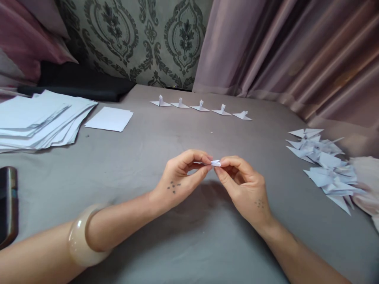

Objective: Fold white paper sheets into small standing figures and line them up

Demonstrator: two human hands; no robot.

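Note:
A small folded piece of white paper (216,162) is held between my two hands above the grey cloth. My left hand (185,175) pinches its left end between thumb and fingertips. From the other side, my right hand (244,187) grips the right end with thumb and forefinger. Most of the piece is hidden behind my fingers, and only a few narrow layered edges show in the gap. Beyond my hands stand several folded paper figures (201,105) in a row, each with flat pointed sides and an upright middle.
Loose white sheets (47,118) are stacked at the left, beside a smaller pile of square paper (109,119). A phone (8,207) lies at the left edge. Folded paper pieces (331,165) are heaped at the right, near the curtain (275,51). Black cloth (85,81) lies at the back left.

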